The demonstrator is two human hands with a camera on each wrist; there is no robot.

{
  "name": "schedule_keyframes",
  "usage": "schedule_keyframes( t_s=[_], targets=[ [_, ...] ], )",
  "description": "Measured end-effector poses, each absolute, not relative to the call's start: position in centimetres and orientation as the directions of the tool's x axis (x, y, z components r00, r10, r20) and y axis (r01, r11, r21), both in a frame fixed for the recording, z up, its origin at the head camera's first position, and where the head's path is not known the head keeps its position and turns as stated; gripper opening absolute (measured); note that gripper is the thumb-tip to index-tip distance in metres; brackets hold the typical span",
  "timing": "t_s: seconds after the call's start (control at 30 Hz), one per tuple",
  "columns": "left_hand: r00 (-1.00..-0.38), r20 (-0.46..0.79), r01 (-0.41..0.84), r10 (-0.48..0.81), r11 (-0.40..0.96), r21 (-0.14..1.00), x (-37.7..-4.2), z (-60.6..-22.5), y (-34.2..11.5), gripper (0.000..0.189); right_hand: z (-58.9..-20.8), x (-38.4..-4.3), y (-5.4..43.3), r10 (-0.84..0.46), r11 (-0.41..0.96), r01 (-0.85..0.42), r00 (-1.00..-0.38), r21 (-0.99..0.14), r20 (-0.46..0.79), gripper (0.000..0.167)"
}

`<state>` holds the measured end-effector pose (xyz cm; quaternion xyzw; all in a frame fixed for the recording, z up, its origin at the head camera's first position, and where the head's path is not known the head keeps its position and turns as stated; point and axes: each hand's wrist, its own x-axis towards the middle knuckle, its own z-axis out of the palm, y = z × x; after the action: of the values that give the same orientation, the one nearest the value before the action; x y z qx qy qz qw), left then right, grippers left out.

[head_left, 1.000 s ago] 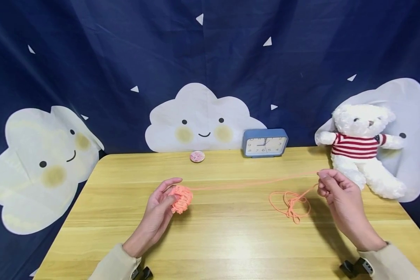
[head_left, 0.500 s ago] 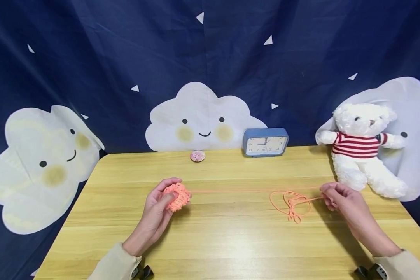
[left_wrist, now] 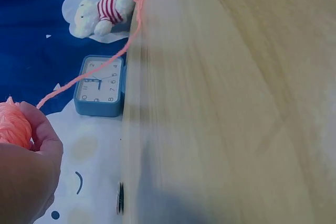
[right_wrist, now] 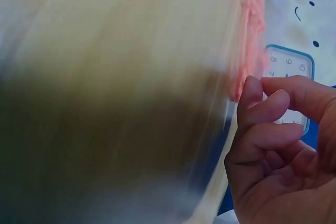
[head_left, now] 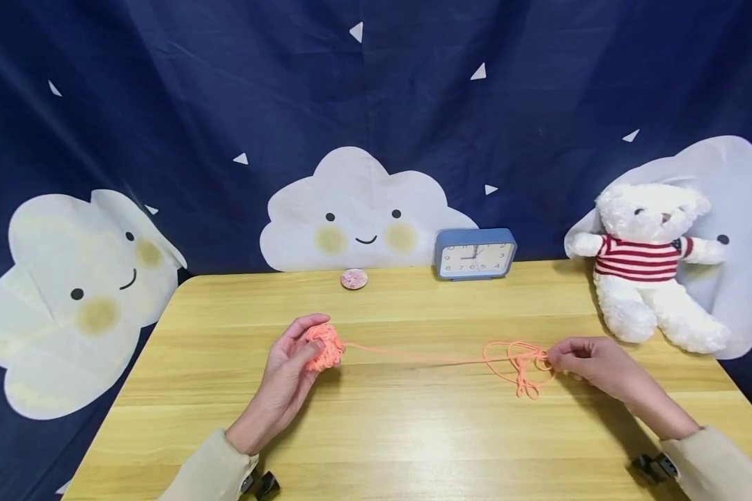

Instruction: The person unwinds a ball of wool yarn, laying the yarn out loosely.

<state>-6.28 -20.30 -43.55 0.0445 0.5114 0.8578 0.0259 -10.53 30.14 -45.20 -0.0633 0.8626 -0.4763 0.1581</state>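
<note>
My left hand (head_left: 278,383) grips a small ball of coral-orange yarn (head_left: 327,348), thumb on its near side, above the left part of the table. A single strand runs from the ball to the right, sagging slightly. At its other end, my right hand (head_left: 598,369) pinches the yarn between thumb and forefinger, at the edge of a loose tangle of yarn loops (head_left: 521,362) on the table. In the right wrist view the tangle (right_wrist: 253,19) lies just beyond the fingertips, and the other fingers are curled in.
On the wooden table (head_left: 382,431), a blue alarm clock (head_left: 475,256) and a small round pink tin-like disc (head_left: 354,279) stand along the back edge. A white teddy bear (head_left: 640,263) in a striped shirt sits at the back right. Behind hangs a dark blue curtain (head_left: 363,90) with clouds.
My right hand has come down and then left to the tangle, and the once taut strand now sags. My left hand has shifted only slightly, still holding the ball.
</note>
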Motion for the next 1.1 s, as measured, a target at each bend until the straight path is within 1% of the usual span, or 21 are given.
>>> schedule_keyframes(
  t_s=[0.1, 0.17, 0.3, 0.37, 0.43, 0.57, 0.63, 0.77, 0.9, 1.0, 1.1],
  targets=[
    [-0.994, 0.044, -0.009, 0.099, -0.475, 0.880, -6.3, -43.6, -20.1, 0.039, -44.9, -10.5, 29.7, -0.255, 0.527, 0.059, -0.941, -0.848, -0.223, 0.023],
    [-0.993, 0.042, -0.016, 0.110, -0.480, 0.877, -6.3, -43.6, -20.0, 0.039, -44.6, -10.4, 29.3, -0.226, 0.523, 0.074, -0.949, -0.849, -0.221, 0.024],
    [-0.993, 0.032, -0.028, 0.116, -0.485, 0.874, -6.4, -43.6, -19.9, 0.040, -44.3, -9.8, 28.0, -0.131, 0.537, 0.057, -0.980, -0.842, -0.150, 0.024],
    [-0.993, 0.028, -0.031, 0.114, -0.486, 0.874, -6.4, -43.5, -19.8, 0.040, -44.3, -9.6, 27.0, -0.090, 0.512, 0.043, -0.991, -0.858, -0.103, 0.025],
    [-0.993, 0.030, -0.029, 0.113, -0.485, 0.874, -6.4, -43.5, -19.8, 0.039, -44.3, -9.4, 25.7, -0.088, 0.429, 0.039, -0.993, -0.902, -0.084, 0.026],
    [-0.993, 0.035, -0.026, 0.115, -0.485, 0.874, -6.5, -43.4, -19.7, 0.039, -44.2, -9.0, 22.6, -0.161, 0.213, 0.087, -0.979, -0.973, -0.123, 0.033],
    [-0.993, 0.035, -0.027, 0.117, -0.488, 0.872, -6.5, -43.3, -19.7, 0.039, -44.2, -8.9, 21.1, -0.215, 0.141, 0.120, -0.965, -0.983, -0.149, 0.037],
    [-0.991, 0.039, -0.029, 0.128, -0.488, 0.872, -6.5, -43.2, -19.6, 0.038, -44.0, -8.9, 18.5, -0.341, 0.070, 0.117, -0.930, -0.991, -0.135, 0.040],
    [-0.989, 0.045, -0.030, 0.142, -0.484, 0.875, -6.4, -43.1, -19.6, 0.037, -44.1, -9.1, 16.2, -0.473, -0.008, 0.130, -0.874, -0.992, -0.110, 0.044],
    [-0.986, 0.057, -0.027, 0.154, -0.490, 0.872, -6.3, -43.1, -19.6, 0.036, -44.3, -9.3, 14.6, -0.526, -0.050, 0.169, -0.842, -0.984, -0.118, 0.045],
    [-0.984, 0.071, -0.019, 0.164, -0.492, 0.870, -6.3, -43.0, -19.6, 0.035, -44.5, -9.6, 12.8, -0.556, -0.039, 0.185, -0.820, -0.982, -0.133, 0.043]
  ],
)
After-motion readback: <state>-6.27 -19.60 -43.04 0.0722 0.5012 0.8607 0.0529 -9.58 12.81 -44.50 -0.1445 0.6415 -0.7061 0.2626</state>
